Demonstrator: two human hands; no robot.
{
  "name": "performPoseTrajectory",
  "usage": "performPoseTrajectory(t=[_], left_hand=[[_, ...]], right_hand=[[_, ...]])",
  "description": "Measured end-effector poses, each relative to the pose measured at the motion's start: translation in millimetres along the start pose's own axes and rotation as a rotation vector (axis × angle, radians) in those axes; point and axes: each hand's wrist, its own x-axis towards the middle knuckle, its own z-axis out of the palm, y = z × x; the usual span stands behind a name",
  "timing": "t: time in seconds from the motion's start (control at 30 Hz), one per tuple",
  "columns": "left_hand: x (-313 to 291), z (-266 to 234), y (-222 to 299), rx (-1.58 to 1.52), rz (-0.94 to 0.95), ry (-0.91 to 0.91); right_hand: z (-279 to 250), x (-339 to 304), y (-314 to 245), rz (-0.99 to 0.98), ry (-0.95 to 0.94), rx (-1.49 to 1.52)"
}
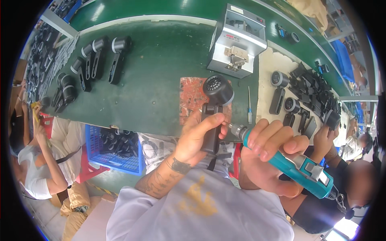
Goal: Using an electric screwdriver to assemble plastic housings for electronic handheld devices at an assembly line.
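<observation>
My left hand [192, 136] is wrapped round the handle of a black hair-dryer-shaped device [217, 89]. Its round head has a grille on top and a pale ring at one end. In my right hand [265, 148] is a teal electric screwdriver [299, 170], gripped near its front. The driver's tip points left at the side of the handle, close to my left thumb. Whether the bit touches a screw is hidden by my fingers. Beneath the device's head lies a worn reddish mat [191, 94] on the green table [157, 80].
A grey box-shaped machine [231, 60] stands ahead. Right of the mat lies a thin screwdriver [249, 108]. More black devices [116, 60] lie at left; black parts [309, 82] are heaped at right. A blue crate [114, 158] is below the table. People [52, 172] sit on both sides.
</observation>
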Motion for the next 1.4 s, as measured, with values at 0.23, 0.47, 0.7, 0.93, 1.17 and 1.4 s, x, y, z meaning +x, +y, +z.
performPoseTrajectory(t=[0.23, 0.47, 0.7, 0.93, 1.17, 1.4], left_hand=[[2.1, -4.5, 0.0, 0.070, 0.032, -0.003], [1.7, -6.1, -13.4, 0.427, 0.228, 0.137], [-3.6, -0.5, -12.8, 0.553, 0.170, 0.149], [-3.9, -0.8, -13.8, 0.564, 0.183, 0.160], [-2.5, -4.2, -20.4, 0.698, 0.300, 0.199], [-2.8, -10.2, -21.8, 0.914, 0.432, 0.174]], right_hand=[[-1.2, 2.8, 0.3, -0.015, -0.011, -0.017], [-5.1, 4.2, 0.7, -0.068, 0.022, -0.064], [-5.8, -0.2, 11.5, -0.091, -0.022, -0.121], [-6.7, -1.5, 15.4, -0.095, -0.018, -0.150], [-7.3, -6.0, 20.7, -0.122, -0.043, -0.190], [-16.1, -15.5, 23.9, -0.070, -0.120, -0.066]])
